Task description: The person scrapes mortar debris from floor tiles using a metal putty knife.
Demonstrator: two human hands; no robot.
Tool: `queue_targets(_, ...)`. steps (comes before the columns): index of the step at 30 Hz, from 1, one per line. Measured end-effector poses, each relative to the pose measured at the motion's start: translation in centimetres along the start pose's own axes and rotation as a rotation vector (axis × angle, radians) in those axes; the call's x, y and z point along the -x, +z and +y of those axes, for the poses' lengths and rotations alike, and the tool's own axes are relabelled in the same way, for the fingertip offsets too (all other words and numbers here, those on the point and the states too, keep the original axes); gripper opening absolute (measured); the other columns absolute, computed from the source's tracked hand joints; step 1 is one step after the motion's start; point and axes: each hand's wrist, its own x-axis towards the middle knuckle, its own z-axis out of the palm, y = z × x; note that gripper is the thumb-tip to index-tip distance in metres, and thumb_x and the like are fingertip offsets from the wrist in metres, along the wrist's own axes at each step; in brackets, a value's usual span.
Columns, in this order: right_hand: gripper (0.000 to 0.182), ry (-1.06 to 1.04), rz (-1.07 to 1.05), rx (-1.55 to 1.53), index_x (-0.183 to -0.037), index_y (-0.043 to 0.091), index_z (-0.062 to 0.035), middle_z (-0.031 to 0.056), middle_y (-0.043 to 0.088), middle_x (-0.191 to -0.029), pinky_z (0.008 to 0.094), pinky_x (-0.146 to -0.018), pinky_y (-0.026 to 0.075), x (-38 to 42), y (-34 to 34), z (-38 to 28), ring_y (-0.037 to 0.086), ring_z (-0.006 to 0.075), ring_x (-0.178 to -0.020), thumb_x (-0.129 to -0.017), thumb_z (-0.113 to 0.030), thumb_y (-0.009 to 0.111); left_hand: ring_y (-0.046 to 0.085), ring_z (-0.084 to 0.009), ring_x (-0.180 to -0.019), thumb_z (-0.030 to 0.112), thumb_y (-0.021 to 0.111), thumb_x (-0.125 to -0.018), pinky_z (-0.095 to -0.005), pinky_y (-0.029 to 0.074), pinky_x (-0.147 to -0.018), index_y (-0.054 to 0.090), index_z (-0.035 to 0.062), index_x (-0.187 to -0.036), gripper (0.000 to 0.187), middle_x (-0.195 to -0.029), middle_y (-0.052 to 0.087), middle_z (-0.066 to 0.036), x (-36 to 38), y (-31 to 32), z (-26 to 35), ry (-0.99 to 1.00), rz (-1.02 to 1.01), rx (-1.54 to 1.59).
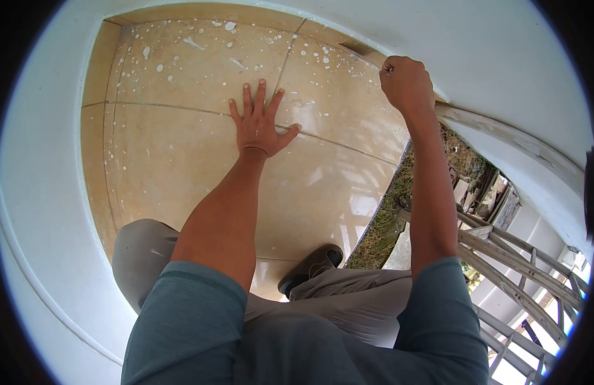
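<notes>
My left hand (258, 127) lies flat on the beige tiled floor (181, 154), its fingers spread across a grout line. Near the wall at the upper right is my right hand (406, 83), its fingers curled together. Something small and pale shows at those fingertips, too small to name. White paint spots (159, 67) dot the tiles, mostly along the back edge and the left side.
White walls (46, 179) curve round the left and the back, with a tile skirting (213, 11) at their foot. Beyond the floor's right edge are grass (380, 240), debris and a ladder (508, 256). A dark shoe (313, 266) stands by my bent legs.
</notes>
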Motion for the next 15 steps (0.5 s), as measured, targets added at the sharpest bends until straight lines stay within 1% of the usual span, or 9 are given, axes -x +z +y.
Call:
queue_targets(3, 0.018, 0.016, -0.012, -0.025, -0.094, 0.075, -0.0103, 0.0172, 0.074, -0.095, 0.0461, -0.080, 0.059, 0.0, -0.8, -0.5, 0.072, 0.0366, -0.090, -0.088, -0.015, 0.060, 0.007, -0.0363, -0.154, 0.069, 0.064, -0.078, -0.0654, 0.002, -0.120, 0.040, 0.0308, -0.153, 0.088, -0.167, 0.016, -0.007, 0.0, -0.1, -0.1, -0.004, -0.007, 0.025)
queue_targets(5, 0.018, -0.007, -0.028, 0.010, -0.095, 0.075, -0.0097, 0.0175, 0.073, -0.097, 0.0462, -0.081, 0.059, -0.3, 0.1, -0.9, 0.071, 0.0372, -0.091, -0.088, -0.015, 0.059, 0.007, -0.0364, -0.154, 0.069, 0.064, -0.078, -0.0654, 0.001, -0.120, 0.040, 0.0309, -0.153, 0.087, -0.167, 0.016, -0.007, 0.4, 0.1, -0.2, -0.005, -0.012, 0.015)
queue_targets(9, 0.018, -0.063, -0.059, 0.020, -0.096, 0.074, -0.0091, 0.0183, 0.073, -0.100, 0.0461, -0.082, 0.058, -0.8, -1.6, -1.9, 0.071, 0.0380, -0.094, -0.088, -0.014, 0.058, 0.006, -0.0366, -0.155, 0.069, 0.063, -0.078, -0.0652, 0.001, -0.120, 0.041, 0.0312, -0.152, 0.086, -0.168, 0.015, -0.007, 0.0, -0.1, -0.1, -0.011, -0.018, 0.013)
queue_targets(12, 0.019, -0.078, -0.095, 0.107, -0.097, 0.074, -0.0090, 0.0186, 0.073, -0.100, 0.0463, -0.082, 0.058, -1.8, -0.5, -2.3, 0.071, 0.0379, -0.094, -0.087, -0.013, 0.059, 0.007, -0.0377, -0.154, 0.069, 0.064, -0.078, -0.0663, 0.003, -0.119, 0.037, 0.0326, -0.153, 0.088, -0.167, 0.015, -0.007, 0.0, 0.1, -0.1, 0.002, 0.001, 0.013)
queue_targets(15, 0.017, -0.084, -0.060, 0.040, -0.095, 0.074, -0.0089, 0.0183, 0.073, -0.098, 0.0466, -0.082, 0.058, -1.3, -2.2, -2.3, 0.071, 0.0372, -0.092, -0.086, -0.014, 0.061, 0.007, -0.0376, -0.154, 0.069, 0.064, -0.078, -0.0663, 0.003, -0.119, 0.037, 0.0327, -0.153, 0.088, -0.167, 0.015, -0.007, -0.1, -0.1, -0.1, -0.010, -0.029, -0.007)
